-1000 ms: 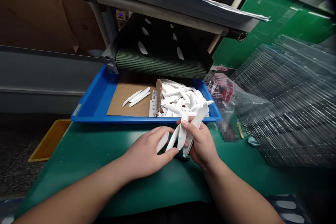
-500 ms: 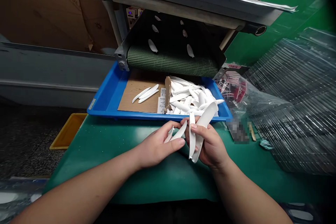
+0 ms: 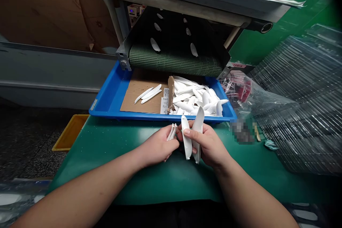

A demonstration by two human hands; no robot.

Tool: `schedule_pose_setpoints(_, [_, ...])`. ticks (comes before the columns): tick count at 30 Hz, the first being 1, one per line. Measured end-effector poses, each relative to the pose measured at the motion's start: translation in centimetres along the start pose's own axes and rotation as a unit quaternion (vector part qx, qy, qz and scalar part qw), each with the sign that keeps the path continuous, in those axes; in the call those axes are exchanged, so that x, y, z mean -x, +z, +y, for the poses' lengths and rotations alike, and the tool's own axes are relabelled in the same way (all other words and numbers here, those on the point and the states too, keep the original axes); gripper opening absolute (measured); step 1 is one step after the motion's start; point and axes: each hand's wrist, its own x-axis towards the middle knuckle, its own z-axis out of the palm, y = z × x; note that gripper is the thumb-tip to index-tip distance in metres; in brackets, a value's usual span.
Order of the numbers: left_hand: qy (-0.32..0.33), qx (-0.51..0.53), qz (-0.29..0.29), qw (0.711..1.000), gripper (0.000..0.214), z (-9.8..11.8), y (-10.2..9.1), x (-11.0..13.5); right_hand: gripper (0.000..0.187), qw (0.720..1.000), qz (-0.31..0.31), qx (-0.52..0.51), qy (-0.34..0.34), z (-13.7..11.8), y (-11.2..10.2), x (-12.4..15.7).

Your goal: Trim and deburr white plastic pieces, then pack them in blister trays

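Note:
My left hand is closed on a thin stack of white leaf-shaped plastic pieces, held edge-on above the green table. Close beside it, my right hand grips two longer white plastic pieces, standing nearly upright between thumb and fingers. Both hands hover just in front of the blue tray, where a heap of the same white pieces lies on the right side and three lie on brown cardboard on the left.
A green conveyor belt carrying several white pieces ends over the tray's back. Clear plastic trays are stacked at the right, with a bag of red-and-white parts before them. A yellow bin sits low at the left.
The left hand has squared its white pieces into a tight stack. The right hand has turned its pieces more upright and brought them closer to the left hand.

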Motion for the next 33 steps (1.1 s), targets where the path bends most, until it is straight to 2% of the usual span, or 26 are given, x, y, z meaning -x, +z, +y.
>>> schedule_pose_setpoints(4, [0.037, 0.082, 0.032, 0.995, 0.016, -0.3, -0.1, -0.2, 0.036, 0.997, 0.064, -0.027, -0.019, 0.1, 0.0, -0.4])
schedule_pose_setpoints(6, [0.028, 0.149, 0.028, 0.988, 0.02, -0.2, 0.0, -0.1, 0.033, 0.995, 0.085, 0.011, -0.05, 0.0, -0.1, -0.1])
schedule_pose_setpoints(8, [-0.01, 0.21, 0.015, 0.978, 0.02, 0.0, 0.1, -0.1, 0.022, 0.975, 0.124, 0.107, -0.148, -0.1, -0.2, 0.4])
schedule_pose_setpoints(10, [-0.057, 0.242, -0.012, 0.969, 0.022, 0.2, 0.2, -0.1, 0.006, 0.925, 0.141, 0.218, -0.277, -0.3, -0.2, 1.0])
schedule_pose_setpoints(11, [-0.074, 0.251, -0.026, 0.965, 0.025, 0.3, 0.3, -0.1, 0.006, 0.897, 0.125, 0.263, -0.332, -0.4, -0.2, 1.3])
schedule_pose_setpoints(13, [-0.09, 0.269, -0.046, 0.958, 0.033, 0.2, 0.4, -0.2, 0.022, 0.852, 0.047, 0.335, -0.399, -0.6, -0.2, 1.6])
schedule_pose_setpoints(15, [-0.083, 0.283, -0.048, 0.954, 0.04, 0.0, 0.4, -0.3, 0.035, 0.819, -0.047, 0.391, -0.417, -0.8, 0.0, 1.8])
schedule_pose_setpoints(17, [-0.077, 0.278, -0.048, 0.956, 0.041, -0.3, 0.4, -0.3, 0.044, 0.802, -0.126, 0.421, -0.405, -1.0, 0.1, 1.8])
schedule_pose_setpoints(19, [-0.08, 0.253, -0.056, 0.963, 0.041, -0.5, 0.4, -0.3, 0.053, 0.8, -0.184, 0.42, -0.387, -1.2, 0.2, 1.8])
schedule_pose_setpoints(21, [-0.083, 0.221, -0.068, 0.969, 0.044, -0.5, 0.4, -0.2, 0.058, 0.807, -0.211, 0.403, -0.376, -1.4, 0.1, 1.8])
schedule_pose_setpoints(25, [-0.061, 0.203, -0.063, 0.975, 0.051, -0.4, 0.7, 0.1, 0.05, 0.832, -0.195, 0.366, -0.367, -1.3, -0.2, 1.9])
schedule_pose_setpoints(30, [-0.059, 0.224, -0.068, 0.97, 0.057, -0.4, 0.6, 0.1, 0.038, 0.865, -0.121, 0.327, -0.36, -0.6, 0.5, 2.1])
schedule_pose_setpoints(33, [-0.048, 0.225, -0.091, 0.969, 0.059, -0.2, 0.4, 0.3, 0.022, 0.899, 0.008, 0.269, -0.346, -0.2, 0.8, 2.1])
